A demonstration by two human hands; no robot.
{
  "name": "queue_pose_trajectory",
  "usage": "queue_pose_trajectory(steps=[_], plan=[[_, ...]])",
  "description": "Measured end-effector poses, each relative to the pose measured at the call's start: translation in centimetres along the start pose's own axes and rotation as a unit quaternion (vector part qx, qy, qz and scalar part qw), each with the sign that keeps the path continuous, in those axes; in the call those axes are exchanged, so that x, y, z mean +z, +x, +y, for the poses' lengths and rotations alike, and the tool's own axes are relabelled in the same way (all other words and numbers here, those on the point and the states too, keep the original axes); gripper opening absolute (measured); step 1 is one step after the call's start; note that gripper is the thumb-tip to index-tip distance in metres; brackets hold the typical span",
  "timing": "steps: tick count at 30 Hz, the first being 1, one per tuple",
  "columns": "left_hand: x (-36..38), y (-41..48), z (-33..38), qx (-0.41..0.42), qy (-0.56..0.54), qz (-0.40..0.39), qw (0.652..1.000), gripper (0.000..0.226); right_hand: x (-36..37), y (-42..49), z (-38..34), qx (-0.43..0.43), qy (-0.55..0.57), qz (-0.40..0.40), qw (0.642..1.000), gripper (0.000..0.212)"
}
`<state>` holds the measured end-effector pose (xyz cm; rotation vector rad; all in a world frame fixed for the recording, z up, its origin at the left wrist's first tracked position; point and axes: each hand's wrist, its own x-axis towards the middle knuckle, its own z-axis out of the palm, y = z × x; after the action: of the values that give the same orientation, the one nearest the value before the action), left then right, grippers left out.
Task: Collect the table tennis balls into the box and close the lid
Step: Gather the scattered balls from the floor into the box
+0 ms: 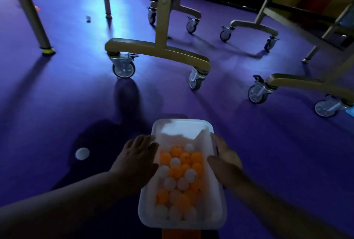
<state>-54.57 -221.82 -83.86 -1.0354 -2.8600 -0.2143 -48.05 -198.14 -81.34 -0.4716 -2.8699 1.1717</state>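
Left hand [140,153] and right hand [225,154] grip the sides of an open white box [182,221] of balls [182,177], lower centre; one white ball [82,153] lies on the floor at left.

We are seeing our left hand [138,154] and right hand [226,155] bare, forearms uncovered, no sleeves showing, fingers blurring slightly

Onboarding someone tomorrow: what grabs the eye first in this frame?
The white box at bottom centre, full of orange and white balls, with the left hand and right hand on its two long sides. Next, a loose white ball on the purple floor left of the box, and the gold wheeled table frames beyond.
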Motion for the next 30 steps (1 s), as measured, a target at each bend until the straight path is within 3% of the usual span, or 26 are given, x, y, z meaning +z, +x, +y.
queue_pose_trajectory(steps=[4, 8, 15, 21, 25, 30], plan=[[-0.7, -2.1, -5.7, -0.109, -0.054, 0.036, 0.992, 0.057, 3.9, 1.8, -3.5, 0.008, 0.032, -0.006, 0.999, 0.069], [0.2, -4.7, -11.1, -0.24, -0.099, 0.058, 0.964, 0.04, 7.1, 3.1, -6.8, 0.007, 0.034, -0.01, 0.999, 0.068], [3.5, -6.6, -14.7, -0.227, -0.076, -0.146, 0.96, 0.055, 10.5, 3.4, -10.2, -0.004, 0.037, -0.017, 0.999, 0.059], [5.4, -5.7, -15.3, -0.258, -0.081, -0.224, 0.936, 0.061, 11.7, 3.0, -10.2, 0.01, 0.037, -0.015, 0.999, 0.056], [7.8, -6.4, -17.1, -0.319, -0.152, -0.166, 0.92, 0.044, 12.0, 3.0, -9.7, 0.007, 0.032, -0.012, 0.999, 0.055], [8.2, -6.3, -17.9, -0.389, -0.217, -0.098, 0.89, 0.044, 11.9, 3.8, -9.7, -0.003, 0.036, -0.021, 0.999, 0.056]])
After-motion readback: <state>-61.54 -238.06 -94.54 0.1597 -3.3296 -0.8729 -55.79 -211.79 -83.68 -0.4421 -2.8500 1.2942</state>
